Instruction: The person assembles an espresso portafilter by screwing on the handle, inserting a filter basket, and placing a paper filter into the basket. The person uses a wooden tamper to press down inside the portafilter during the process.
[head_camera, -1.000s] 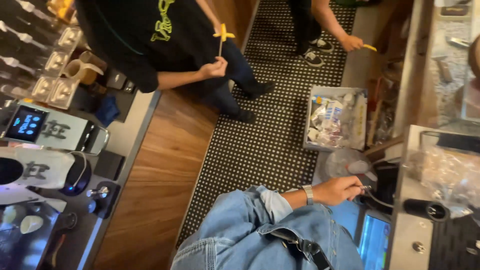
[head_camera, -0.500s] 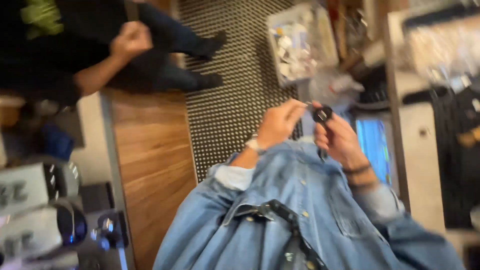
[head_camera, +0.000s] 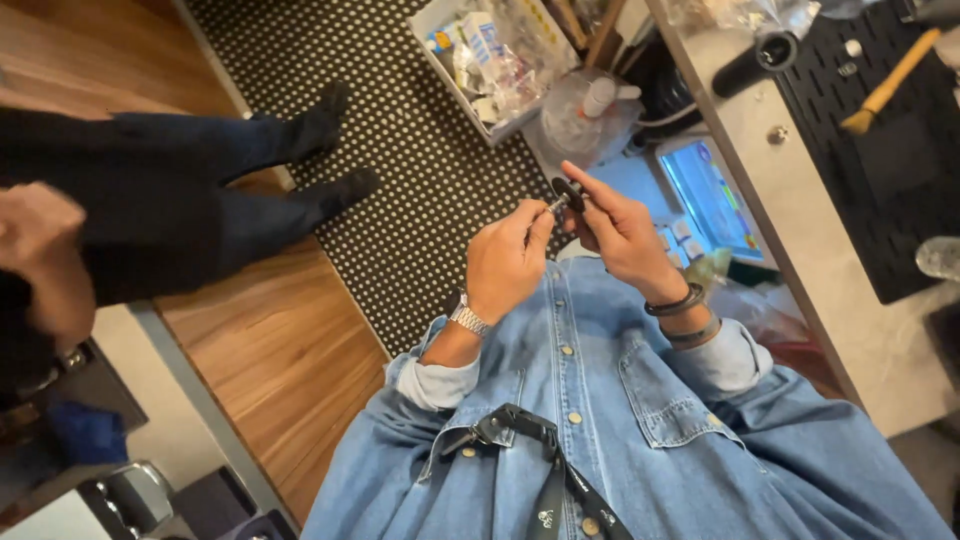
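Both my hands are raised in front of my chest over a denim shirt. My right hand (head_camera: 620, 225) pinches a small round black part (head_camera: 568, 190) between thumb and fingers. My left hand (head_camera: 508, 262), with a metal watch on the wrist, grips a thin metal stem (head_camera: 556, 206) that sticks out of that part. The two hands almost touch. The part is too small to tell more about it.
A person in black clothes and black shoes (head_camera: 330, 120) stands at the left on a dotted rubber mat (head_camera: 420, 190). A white bin of packets (head_camera: 480, 60) and a lit screen (head_camera: 712, 195) lie ahead. A grey counter (head_camera: 800, 210) with a black drip mat runs along the right.
My right hand came back from the counter with the small black part, and both hands met at my chest. My view swung down and right; the person in black shifted to the left.
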